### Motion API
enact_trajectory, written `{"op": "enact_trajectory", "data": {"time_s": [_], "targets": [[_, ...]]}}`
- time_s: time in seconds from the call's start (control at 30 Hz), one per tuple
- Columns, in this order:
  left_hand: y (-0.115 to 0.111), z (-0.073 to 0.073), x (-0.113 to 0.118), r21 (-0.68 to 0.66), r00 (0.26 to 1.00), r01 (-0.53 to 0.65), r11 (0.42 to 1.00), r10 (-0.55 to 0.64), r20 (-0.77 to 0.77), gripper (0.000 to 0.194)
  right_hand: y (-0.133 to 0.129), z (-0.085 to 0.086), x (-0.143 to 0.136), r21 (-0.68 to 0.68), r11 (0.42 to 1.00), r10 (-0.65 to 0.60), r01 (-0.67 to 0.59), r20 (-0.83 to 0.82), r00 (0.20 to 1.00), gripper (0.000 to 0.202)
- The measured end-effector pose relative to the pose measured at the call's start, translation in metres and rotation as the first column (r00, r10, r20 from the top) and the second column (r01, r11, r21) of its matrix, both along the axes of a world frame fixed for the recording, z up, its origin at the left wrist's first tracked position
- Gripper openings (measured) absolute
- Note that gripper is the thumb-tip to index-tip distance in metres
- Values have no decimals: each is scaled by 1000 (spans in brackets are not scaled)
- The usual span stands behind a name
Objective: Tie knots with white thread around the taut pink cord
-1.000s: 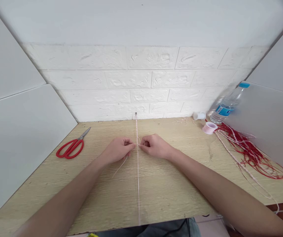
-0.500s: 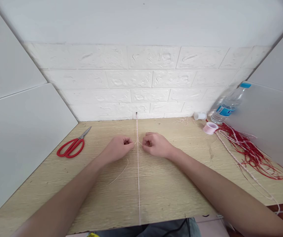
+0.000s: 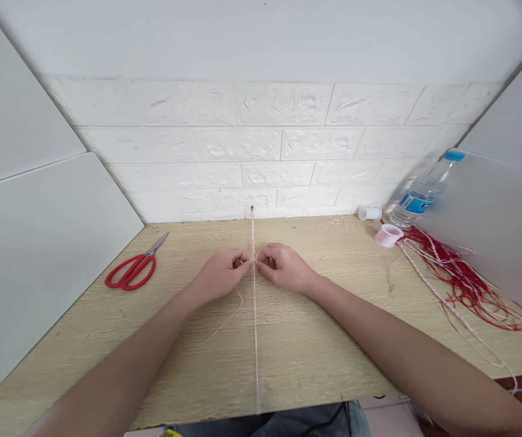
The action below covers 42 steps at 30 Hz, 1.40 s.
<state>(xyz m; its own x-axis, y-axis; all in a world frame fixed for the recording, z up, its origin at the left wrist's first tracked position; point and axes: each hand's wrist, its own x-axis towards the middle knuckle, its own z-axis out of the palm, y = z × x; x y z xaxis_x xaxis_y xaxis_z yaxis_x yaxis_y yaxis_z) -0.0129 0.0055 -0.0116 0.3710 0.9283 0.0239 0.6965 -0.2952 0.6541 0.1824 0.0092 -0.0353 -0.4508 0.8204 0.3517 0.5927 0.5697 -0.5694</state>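
Note:
A pale pink cord (image 3: 256, 340) runs taut from a small dark fixing (image 3: 252, 208) at the wall's foot down to the table's front edge. Its far part looks knotted or braided. Around it, between my hands, is a small loop of thin thread (image 3: 254, 255). My left hand (image 3: 224, 273) pinches the thread just left of the cord, and a loose thread tail (image 3: 229, 317) trails below it on the table. Close by on the right, my right hand (image 3: 286, 267) pinches the thread too, its fingertips almost touching the cord.
Red-handled scissors (image 3: 137, 264) lie on the left of the wooden table (image 3: 188, 376). On the right are a pink thread spool (image 3: 388, 235), a white spool (image 3: 369, 213), a water bottle (image 3: 418, 197) and a heap of red and pink cords (image 3: 470, 285). White panels flank both sides.
Both hands have come closer together at the cord. The thread between them now forms a small round loop, and the loose tail under my left hand has shifted slightly.

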Motion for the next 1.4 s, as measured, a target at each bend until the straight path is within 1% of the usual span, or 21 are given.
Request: {"op": "enact_trajectory", "data": {"time_s": [0.07,0.23,0.33,0.47,0.57,0.67,0.87,0.97,1.2,1.4], "targets": [[-1,-1,1,16,1000,9,1000,-9,7,32,1,-3,-2,-4,1000,-5,5,-14,1000,15],[1,-3,2,47,998,-67,997,66,25,26,5,-6,-2,-54,996,-69,67,-40,997,14],[2,-2,2,54,997,-78,995,78,3,23,5,-6,-2,-77,993,-95,91,-41,995,14],[0,0,4,91,994,-112,990,112,0,26,4,-5,-3,-104,988,-117,112,-40,992,10],[-1,-1,6,107,997,-79,991,81,-14,32,4,-4,-4,-84,992,-102,99,-27,994,13],[-1,-3,7,140,998,-41,989,46,-33,33,5,-5,-4,-56,995,-82,82,-11,997,15],[3,-7,5,180,996,-79,981,86,-31,34,6,-5,-5,-23,986,-163,164,14,986,23],[4,-8,4,178,997,-65,982,73,-39,35,7,-6,-5,-24,983,-184,184,26,983,25],[6,-8,3,178,994,-59,982,74,-77,34,11,-9,-3,-12,980,-200,200,-17,980,25],[8,-10,2,198,993,-50,979,71,-97,31,12,-10,-3,10,982,-186,186,-5,982,23]]}}
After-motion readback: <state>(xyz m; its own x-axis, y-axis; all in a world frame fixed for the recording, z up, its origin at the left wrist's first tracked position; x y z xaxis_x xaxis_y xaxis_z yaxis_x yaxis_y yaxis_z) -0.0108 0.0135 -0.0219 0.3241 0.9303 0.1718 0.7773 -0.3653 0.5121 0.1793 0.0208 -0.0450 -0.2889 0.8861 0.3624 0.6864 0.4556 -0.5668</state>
